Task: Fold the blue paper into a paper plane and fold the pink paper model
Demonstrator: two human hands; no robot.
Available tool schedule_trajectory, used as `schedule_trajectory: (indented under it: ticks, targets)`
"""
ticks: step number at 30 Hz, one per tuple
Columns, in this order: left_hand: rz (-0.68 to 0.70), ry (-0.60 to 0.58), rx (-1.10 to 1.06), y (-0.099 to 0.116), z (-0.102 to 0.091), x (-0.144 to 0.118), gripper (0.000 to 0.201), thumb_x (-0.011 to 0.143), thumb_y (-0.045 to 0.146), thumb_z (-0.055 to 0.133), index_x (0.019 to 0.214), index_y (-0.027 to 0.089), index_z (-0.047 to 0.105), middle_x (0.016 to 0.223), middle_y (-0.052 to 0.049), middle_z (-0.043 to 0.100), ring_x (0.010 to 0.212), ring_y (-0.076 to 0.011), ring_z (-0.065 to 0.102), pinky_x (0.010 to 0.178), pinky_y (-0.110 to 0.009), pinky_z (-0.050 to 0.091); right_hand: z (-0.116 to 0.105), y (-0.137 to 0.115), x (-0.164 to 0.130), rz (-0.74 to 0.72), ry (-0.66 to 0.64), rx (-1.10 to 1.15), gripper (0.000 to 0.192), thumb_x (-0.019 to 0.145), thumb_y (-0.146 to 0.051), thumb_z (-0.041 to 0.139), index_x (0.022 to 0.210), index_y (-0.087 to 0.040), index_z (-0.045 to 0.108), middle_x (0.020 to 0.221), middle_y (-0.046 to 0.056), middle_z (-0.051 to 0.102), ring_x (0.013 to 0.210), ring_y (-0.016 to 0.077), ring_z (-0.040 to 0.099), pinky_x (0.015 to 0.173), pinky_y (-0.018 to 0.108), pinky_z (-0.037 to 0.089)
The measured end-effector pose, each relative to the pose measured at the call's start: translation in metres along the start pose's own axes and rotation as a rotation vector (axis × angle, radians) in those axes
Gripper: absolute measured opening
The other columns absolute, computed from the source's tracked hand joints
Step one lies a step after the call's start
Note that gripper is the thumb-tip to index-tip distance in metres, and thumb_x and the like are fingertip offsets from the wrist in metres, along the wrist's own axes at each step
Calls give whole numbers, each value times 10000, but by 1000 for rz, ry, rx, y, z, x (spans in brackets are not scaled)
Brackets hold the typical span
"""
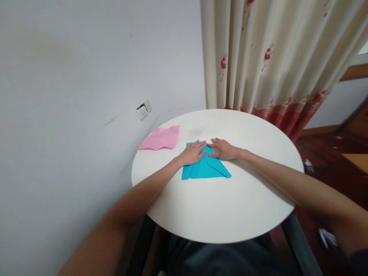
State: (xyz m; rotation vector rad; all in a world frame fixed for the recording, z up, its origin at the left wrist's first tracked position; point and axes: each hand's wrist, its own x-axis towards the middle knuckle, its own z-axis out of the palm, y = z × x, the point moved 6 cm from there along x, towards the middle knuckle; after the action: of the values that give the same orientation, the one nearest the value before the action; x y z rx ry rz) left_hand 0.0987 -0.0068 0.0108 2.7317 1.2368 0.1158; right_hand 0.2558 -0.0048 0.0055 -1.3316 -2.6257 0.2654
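A sheet of blue paper (198, 170) lies on the round white table, its upper right corner folded inward so that a slanted edge runs down to the lower right. My left hand (192, 153) rests flat on the upper left part of the sheet, fingers stretched out. My right hand (222, 148) lies at the slanted folded edge, with its fingers spread and the fingertips touching the paper near the top. The two hands almost meet at the top of the fold. Part of the sheet is hidden under my left hand.
A crumpled pink paper (161, 138) lies at the left back of the white table (218, 211). A wall with a socket (142, 112) stands close on the left. Behind the table hangs a cream and red curtain (247, 57). Bits of white litter (328, 237) are on the dark floor.
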Motion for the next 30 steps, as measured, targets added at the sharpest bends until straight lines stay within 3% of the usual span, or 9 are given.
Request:
schedule_trajectory:
  ticks: [13,30]
  targets:
    - [-93,-1,-17,-16,3,3,647,997,646,216,1566,345,279,1662,21,197,1533,-346,107,1201,-612,115,-1,-1,0,-16,11,7,713,924,-639,514,1493,-210,485,1592,155,352,1465,385,314,1177,531,279]
    - [5,-11,-17,-2,3,-1,604,1028,567,259,1571,303,253,1657,-19,219,1532,-309,140,1192,-627,140,-1,-4,-1,11,-11,-11,774,926,-632,498,1546,-183,382,1603,179,318,1477,390,283,1174,563,270]
